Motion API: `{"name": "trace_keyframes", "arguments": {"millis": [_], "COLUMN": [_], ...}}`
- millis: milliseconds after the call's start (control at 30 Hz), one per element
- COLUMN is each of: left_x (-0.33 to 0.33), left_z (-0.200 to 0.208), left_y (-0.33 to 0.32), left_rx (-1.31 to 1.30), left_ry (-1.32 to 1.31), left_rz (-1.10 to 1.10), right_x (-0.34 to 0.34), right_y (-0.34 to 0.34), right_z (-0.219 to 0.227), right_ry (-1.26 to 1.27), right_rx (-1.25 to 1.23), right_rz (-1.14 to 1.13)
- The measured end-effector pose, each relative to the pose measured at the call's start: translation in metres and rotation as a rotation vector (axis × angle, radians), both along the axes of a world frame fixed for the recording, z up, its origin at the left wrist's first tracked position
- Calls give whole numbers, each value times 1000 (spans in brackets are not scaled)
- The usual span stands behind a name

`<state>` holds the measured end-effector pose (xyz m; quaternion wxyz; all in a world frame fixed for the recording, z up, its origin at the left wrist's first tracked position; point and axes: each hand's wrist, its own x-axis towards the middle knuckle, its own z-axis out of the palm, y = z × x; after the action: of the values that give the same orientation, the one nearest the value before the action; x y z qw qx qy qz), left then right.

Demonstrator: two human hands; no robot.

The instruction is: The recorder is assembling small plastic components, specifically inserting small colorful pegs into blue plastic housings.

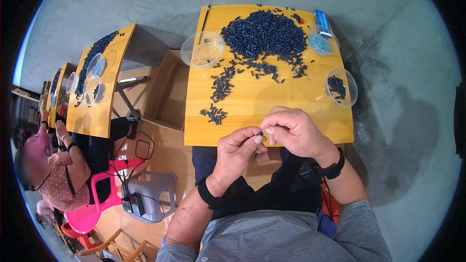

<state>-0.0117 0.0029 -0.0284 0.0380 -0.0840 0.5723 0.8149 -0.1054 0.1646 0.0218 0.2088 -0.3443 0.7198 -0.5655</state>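
You are holding both hands together just over the near edge of the yellow wooden table (252, 102). Your left hand (238, 153) and your right hand (293, 131) are meeting at the fingertips, and between them you are pinching one small dark piece (261, 133) — thumb and forefinger of each hand are pressed on it from both sides. It is too small to tell its shape exactly.

Farther on the table a big pile of dark tube pieces (264, 34) is lying, with a smaller cluster (213, 114) near your left hand. An empty clear bowl (203, 49) is standing at the left side, and a clear bowl with some dark pieces (341, 86) at the right edge — well apart from your hands.
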Motion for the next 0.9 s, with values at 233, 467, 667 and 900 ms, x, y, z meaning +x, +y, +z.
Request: {"name": "trace_keyframes", "arguments": {"millis": [233, 467, 667, 900], "left_x": [5, 6, 2, 2], "left_z": [2, 3, 5, -3], "left_y": [-1, -3, -3, -4], "left_rx": [16, 6, 14, 45], "left_ry": [20, -15, -76, -79], "left_rz": [23, 12, 23, 9], "right_x": [7, 4, 10, 14], "right_y": [-2, -5, -9, -9], "right_z": [8, 7, 5, -12], "right_ry": [-15, 256, 111, 258], "right_rx": [60, 83, 76, 26], "right_rz": [29, 94, -70, -50]}}
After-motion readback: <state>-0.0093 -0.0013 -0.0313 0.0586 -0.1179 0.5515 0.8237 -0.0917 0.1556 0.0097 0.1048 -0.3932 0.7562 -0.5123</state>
